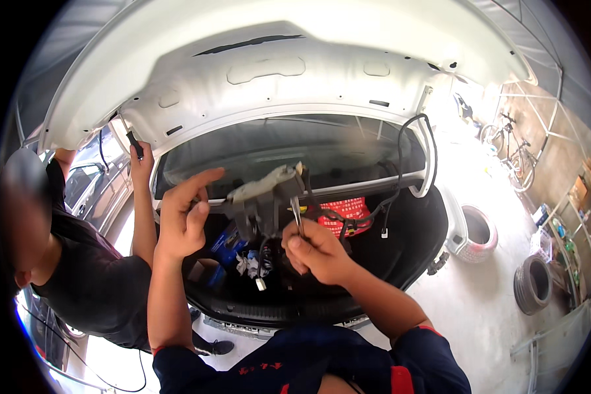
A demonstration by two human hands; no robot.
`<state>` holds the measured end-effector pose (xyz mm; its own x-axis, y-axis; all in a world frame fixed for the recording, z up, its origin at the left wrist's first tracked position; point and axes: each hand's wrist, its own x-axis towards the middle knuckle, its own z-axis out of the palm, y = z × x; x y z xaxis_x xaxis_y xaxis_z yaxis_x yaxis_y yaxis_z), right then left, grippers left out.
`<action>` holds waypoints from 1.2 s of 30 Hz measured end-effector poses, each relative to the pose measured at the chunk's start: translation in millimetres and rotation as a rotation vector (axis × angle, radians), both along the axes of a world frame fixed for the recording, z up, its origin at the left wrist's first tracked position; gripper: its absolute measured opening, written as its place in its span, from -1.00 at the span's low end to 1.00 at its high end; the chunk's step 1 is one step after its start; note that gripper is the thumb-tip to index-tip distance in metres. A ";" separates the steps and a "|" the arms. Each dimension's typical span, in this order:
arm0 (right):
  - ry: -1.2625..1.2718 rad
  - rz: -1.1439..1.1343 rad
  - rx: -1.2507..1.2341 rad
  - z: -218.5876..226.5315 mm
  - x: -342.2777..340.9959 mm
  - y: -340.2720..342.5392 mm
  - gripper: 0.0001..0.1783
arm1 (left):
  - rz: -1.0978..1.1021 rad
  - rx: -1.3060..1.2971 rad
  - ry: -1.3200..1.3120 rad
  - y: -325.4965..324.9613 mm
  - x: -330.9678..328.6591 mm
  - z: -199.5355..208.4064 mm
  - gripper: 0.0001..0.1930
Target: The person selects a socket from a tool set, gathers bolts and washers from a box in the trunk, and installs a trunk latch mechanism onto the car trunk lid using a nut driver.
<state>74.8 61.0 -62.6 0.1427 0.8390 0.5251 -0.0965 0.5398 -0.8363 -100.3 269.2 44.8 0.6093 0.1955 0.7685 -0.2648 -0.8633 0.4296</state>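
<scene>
Left hand [182, 220] on latch part [267, 197], right hand [315, 249] gripping tool [297, 213] (thin, metal)

My left hand [185, 213] is raised with fingers loosely spread beside a dark bracket part [264, 197] under the open white boot lid [276, 72]. My right hand [315, 249] grips a thin metal tool [297, 213] against it. Another person's hand [141, 161] reaches the lid's left edge.

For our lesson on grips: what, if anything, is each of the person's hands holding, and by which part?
The right hand grips a thin metal tool by its lower end. The left hand steadies the dark wired part at its left side.
</scene>
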 end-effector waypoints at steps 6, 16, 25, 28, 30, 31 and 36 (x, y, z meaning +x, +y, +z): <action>-0.034 -0.009 0.088 50.5 13.2 48.2 -0.72 | 0.250 0.202 -0.105 -6.4 9.0 19.4 -0.31; -0.062 -0.040 0.186 124.4 43.5 94.8 -0.69 | 0.511 0.408 -0.240 44.8 65.1 99.5 -0.53; -0.167 -0.084 0.241 145.6 69.8 105.2 -0.71 | 0.581 0.562 -0.360 50.3 72.5 124.9 -0.57; -0.144 -0.055 0.248 150.9 70.6 107.9 -0.72 | 0.644 0.528 -0.353 42.3 73.0 127.1 -0.55; -0.128 -0.042 0.253 152.5 70.9 108.0 -0.73 | 0.662 0.560 -0.386 41.2 73.2 127.4 -0.54; -0.127 -0.043 0.247 153.2 70.3 108.2 -0.73 | 0.677 0.529 -0.362 39.4 71.4 127.4 -0.54; -0.144 -0.041 0.244 157.1 66.6 107.0 -0.73 | 0.628 0.536 -0.426 38.5 70.5 128.8 -0.53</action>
<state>141.4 168.0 94.5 0.0835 0.6806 0.7278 0.0399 0.7275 -0.6849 -29.9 307.7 173.5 0.1575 -0.0521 0.9861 0.2752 -0.9567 -0.0945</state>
